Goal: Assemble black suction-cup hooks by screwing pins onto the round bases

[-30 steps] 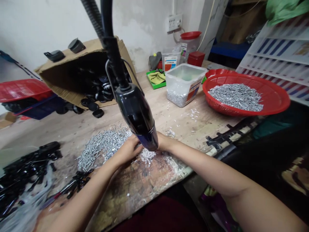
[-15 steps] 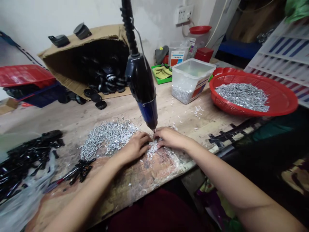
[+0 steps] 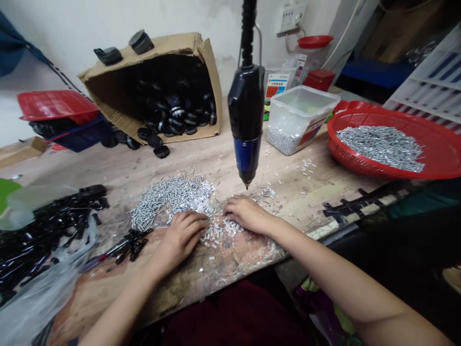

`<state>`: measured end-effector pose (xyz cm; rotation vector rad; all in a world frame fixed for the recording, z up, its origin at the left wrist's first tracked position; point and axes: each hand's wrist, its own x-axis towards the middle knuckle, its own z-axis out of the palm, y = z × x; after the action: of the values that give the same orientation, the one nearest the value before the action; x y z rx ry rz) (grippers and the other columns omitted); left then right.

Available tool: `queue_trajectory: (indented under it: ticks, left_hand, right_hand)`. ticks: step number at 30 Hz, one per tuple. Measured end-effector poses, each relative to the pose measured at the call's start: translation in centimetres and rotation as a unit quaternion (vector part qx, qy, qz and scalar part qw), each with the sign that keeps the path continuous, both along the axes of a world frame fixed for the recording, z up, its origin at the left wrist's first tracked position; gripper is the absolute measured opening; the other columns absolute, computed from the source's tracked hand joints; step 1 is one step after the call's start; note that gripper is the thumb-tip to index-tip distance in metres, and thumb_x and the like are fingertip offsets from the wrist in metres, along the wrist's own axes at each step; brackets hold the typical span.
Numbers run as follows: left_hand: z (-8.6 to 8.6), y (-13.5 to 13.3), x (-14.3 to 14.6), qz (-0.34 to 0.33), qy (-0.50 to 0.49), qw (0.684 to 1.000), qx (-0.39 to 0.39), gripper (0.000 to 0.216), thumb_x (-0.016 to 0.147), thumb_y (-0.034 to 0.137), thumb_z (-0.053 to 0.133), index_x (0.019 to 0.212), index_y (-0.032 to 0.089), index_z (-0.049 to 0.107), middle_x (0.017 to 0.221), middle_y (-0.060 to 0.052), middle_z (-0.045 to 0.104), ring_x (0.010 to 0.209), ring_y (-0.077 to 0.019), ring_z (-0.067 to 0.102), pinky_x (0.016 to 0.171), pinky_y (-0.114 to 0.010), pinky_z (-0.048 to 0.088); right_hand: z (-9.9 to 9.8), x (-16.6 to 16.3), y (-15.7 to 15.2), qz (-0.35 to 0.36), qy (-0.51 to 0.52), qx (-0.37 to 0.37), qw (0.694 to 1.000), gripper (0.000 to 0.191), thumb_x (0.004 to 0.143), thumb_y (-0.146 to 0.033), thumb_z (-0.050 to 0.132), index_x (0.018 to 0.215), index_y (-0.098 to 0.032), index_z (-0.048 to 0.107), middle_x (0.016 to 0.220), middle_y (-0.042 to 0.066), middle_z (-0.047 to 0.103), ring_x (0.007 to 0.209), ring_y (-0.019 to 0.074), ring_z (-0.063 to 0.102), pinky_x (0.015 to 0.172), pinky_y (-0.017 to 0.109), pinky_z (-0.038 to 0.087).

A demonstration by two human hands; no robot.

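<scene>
My left hand (image 3: 186,234) rests on the bench beside a pile of small silver screws (image 3: 158,197), its loosely bent fingers at the edge of some short pale tubes (image 3: 216,231). My right hand (image 3: 247,214) lies on the other side of these tubes, fingers bent and slightly apart over them. Nothing can be made out in either hand; the undersides are hidden. Above my right hand hangs a black and blue electric screwdriver (image 3: 247,120), its tip pointing down, apart from both hands.
A clear plastic tub (image 3: 300,120) holds small pale pieces. At right stands a red basket (image 3: 360,166) of silver pieces. A cardboard box (image 3: 214,91) of black round parts lies at the back. Black parts (image 3: 46,235) and a plastic bag (image 3: 46,307) fill the left.
My hands, close together beneath the screwdriver before, are now apart. The left has moved left and nearer to me, and the screwdriver tip now hangs clear of the fingers. The view has shifted.
</scene>
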<state>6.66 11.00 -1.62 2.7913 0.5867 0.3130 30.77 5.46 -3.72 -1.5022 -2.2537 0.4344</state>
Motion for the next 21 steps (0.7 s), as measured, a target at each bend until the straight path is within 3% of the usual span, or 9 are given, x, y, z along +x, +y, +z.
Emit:
queue_trajectory:
  ticks: [6, 9, 12, 14, 16, 19, 21]
  left_hand:
    - [-1.2, -2.7, -2.3, 0.027, -0.014, 1.0, 0.005, 0.03, 0.089, 0.03, 0.053, 0.117, 0.022, 0.053, 0.116, -0.011, 0.057, 0.106, -0.0239, 0.053, 0.091, -0.042, 0.045]
    - [-2.4, -4.6, -2.9, 0.032, -0.006, 0.999, 0.024, 0.047, 0.084, 0.04, 0.057, 0.126, 0.021, 0.047, 0.122, -0.015, 0.053, 0.111, -0.0283, 0.05, 0.092, -0.046, 0.045]
    - [-3.1, -6.4, -2.7, 0.037, -0.003, 0.999, 0.039, 0.065, 0.079, 0.051, 0.06, 0.131, 0.017, 0.042, 0.127, -0.019, 0.05, 0.112, -0.0325, 0.049, 0.091, -0.048, 0.045]
    - [-3.5, -7.1, -2.3, 0.035, 0.011, 0.999, 0.04, 0.062, 0.08, 0.051, 0.058, 0.129, 0.016, 0.044, 0.128, -0.019, 0.05, 0.111, -0.0325, 0.049, 0.091, -0.048, 0.045]
    - [-3.8, -7.0, -1.8, 0.04, 0.024, 0.998, 0.041, 0.048, 0.086, 0.044, 0.053, 0.125, 0.016, 0.048, 0.127, -0.017, 0.052, 0.108, -0.0303, 0.051, 0.09, -0.046, 0.046]
    - [-4.3, -5.5, -1.4, 0.062, 0.031, 0.996, 0.049, 0.033, 0.092, 0.033, 0.045, 0.121, 0.018, 0.051, 0.124, -0.015, 0.053, 0.105, -0.0272, 0.052, 0.088, -0.043, 0.047]
    - [-4.3, -4.2, -1.6, 0.072, 0.035, 0.995, 0.058, 0.031, 0.093, 0.029, 0.042, 0.121, 0.018, 0.05, 0.124, -0.015, 0.054, 0.104, -0.0264, 0.052, 0.088, -0.042, 0.047]
  right_hand:
    - [0.5, -1.6, 0.1, 0.006, -0.009, -0.014, 1.0, 0.016, 0.09, -0.019, 0.051, 0.096, -0.016, 0.065, 0.092, 0.007, 0.061, 0.087, 0.0171, 0.055, 0.081, 0.03, 0.041]
    - [1.9, -2.2, -0.7, 0.006, -0.012, -0.014, 1.0, 0.022, 0.091, -0.031, 0.051, 0.099, -0.015, 0.063, 0.094, 0.008, 0.059, 0.089, 0.0183, 0.054, 0.081, 0.031, 0.041]
    - [3.4, -2.9, -2.5, 0.01, -0.025, -0.036, 0.999, 0.049, 0.077, -0.053, 0.063, 0.11, -0.017, 0.057, 0.101, 0.009, 0.055, 0.091, 0.0226, 0.055, 0.076, 0.033, 0.044]
    - [3.7, -3.6, -3.7, 0.015, -0.045, -0.069, 0.996, 0.06, 0.069, -0.052, 0.072, 0.115, -0.018, 0.053, 0.106, 0.009, 0.053, 0.091, 0.0239, 0.057, 0.073, 0.033, 0.046]
    - [3.3, -4.5, -4.3, 0.009, -0.071, -0.093, 0.993, 0.05, 0.072, -0.039, 0.073, 0.113, -0.019, 0.053, 0.109, 0.008, 0.052, 0.087, 0.0221, 0.059, 0.07, 0.031, 0.046]
    - [2.2, -5.8, -3.9, -0.003, -0.093, -0.084, 0.992, 0.021, 0.085, -0.019, 0.058, 0.105, -0.018, 0.054, 0.103, 0.007, 0.054, 0.081, 0.018, 0.059, 0.066, 0.027, 0.044]
    - [1.8, -6.5, -3.2, 0.0, -0.097, -0.063, 0.993, 0.014, 0.088, -0.013, 0.049, 0.101, -0.018, 0.054, 0.098, 0.006, 0.055, 0.079, 0.017, 0.058, 0.065, 0.027, 0.043]
